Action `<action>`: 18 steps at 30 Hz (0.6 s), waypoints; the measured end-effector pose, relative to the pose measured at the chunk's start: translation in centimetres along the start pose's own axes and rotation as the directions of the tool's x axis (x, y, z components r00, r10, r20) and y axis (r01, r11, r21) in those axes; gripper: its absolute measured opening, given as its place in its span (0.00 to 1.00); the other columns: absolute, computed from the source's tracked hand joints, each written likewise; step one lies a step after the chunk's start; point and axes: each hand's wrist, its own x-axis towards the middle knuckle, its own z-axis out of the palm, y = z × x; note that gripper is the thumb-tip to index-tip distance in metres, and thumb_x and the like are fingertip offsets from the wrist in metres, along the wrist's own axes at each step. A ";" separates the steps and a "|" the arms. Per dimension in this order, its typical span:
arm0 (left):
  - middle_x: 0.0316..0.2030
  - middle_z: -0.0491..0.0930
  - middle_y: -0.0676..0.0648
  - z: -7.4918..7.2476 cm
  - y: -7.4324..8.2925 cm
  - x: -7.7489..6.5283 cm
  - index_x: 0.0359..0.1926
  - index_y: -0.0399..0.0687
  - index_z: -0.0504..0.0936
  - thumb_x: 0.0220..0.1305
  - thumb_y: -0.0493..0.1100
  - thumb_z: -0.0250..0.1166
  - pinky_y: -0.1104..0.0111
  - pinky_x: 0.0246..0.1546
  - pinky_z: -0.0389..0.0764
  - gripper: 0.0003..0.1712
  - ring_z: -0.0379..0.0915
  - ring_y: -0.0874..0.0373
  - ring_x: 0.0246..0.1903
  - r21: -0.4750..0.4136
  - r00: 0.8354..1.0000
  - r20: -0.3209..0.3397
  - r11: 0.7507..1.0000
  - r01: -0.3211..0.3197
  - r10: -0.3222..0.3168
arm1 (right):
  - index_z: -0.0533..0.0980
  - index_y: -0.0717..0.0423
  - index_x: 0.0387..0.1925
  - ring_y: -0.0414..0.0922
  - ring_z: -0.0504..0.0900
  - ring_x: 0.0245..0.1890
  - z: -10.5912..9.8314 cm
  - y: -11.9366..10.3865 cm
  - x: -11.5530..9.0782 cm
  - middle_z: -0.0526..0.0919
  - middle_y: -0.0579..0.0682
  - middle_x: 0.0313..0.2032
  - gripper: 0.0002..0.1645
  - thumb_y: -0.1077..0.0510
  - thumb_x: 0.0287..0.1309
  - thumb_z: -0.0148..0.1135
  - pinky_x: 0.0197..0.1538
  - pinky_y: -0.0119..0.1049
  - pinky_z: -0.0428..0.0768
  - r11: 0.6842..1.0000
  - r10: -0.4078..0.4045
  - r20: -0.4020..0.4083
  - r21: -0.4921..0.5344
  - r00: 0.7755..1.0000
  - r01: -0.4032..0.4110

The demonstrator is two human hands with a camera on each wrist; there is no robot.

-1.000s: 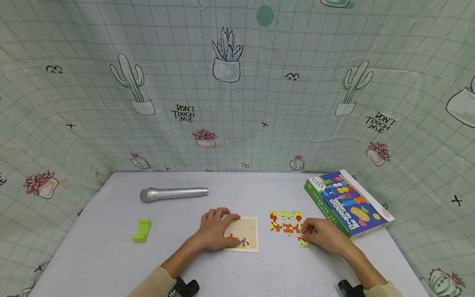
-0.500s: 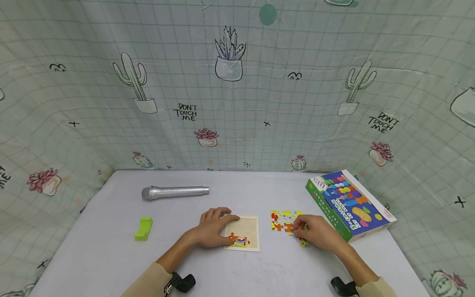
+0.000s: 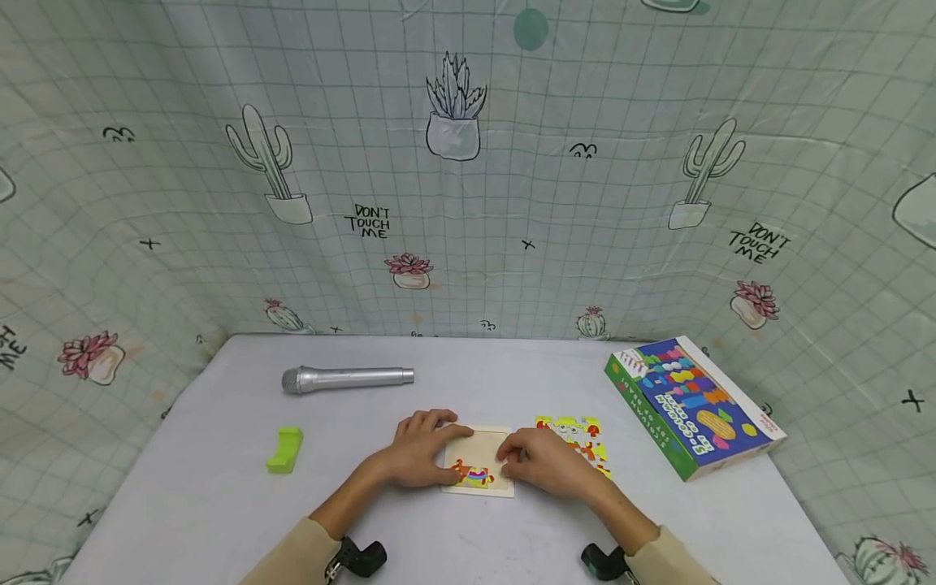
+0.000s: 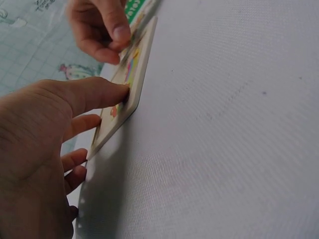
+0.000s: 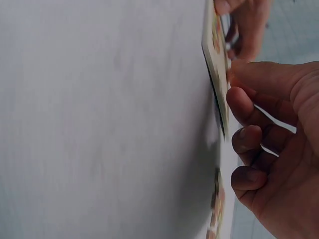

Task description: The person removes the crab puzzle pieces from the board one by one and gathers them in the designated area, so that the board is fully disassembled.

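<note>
In the head view, a square wooden puzzle tray (image 3: 478, 445) lies on the table with joined, colourful puzzle pieces (image 3: 475, 477) along its near edge. My left hand (image 3: 418, 457) spans the tray's left side, its thumb pressing near those pieces and its index finger at the far edge. Over the tray's right side, my right hand (image 3: 547, 461) pinches a puzzle piece (image 4: 128, 54), seen only as a thin edge in the left wrist view; its picture is hidden. Loose yellow and red puzzle pieces (image 3: 570, 426) lie right of the tray, partly covered by the right hand.
A blue and green game box (image 3: 691, 406) stands at the table's right. A silver microphone (image 3: 347, 379) lies at the back left, with a lime-green curved block (image 3: 285, 450) nearer. A patterned cloth (image 3: 468, 195) hangs behind the white table (image 3: 183, 504).
My right hand took a piece from the loose group and moved left with it to the tray. My left hand has stayed on the tray.
</note>
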 end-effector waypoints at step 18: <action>0.68 0.63 0.44 -0.1 0.0 -0.3 0.67 0.57 0.74 0.59 0.56 0.70 0.37 0.61 0.55 0.35 0.56 0.41 0.65 -0.017 1.000 -0.007 1.000 -0.020 0.020 | 0.84 0.49 0.41 0.31 0.72 0.24 1.9 -1.4 0.8 0.76 0.34 0.24 0.09 0.57 0.57 0.71 0.32 0.29 0.73 0.998 -0.045 0.051 0.036 0.998 0.043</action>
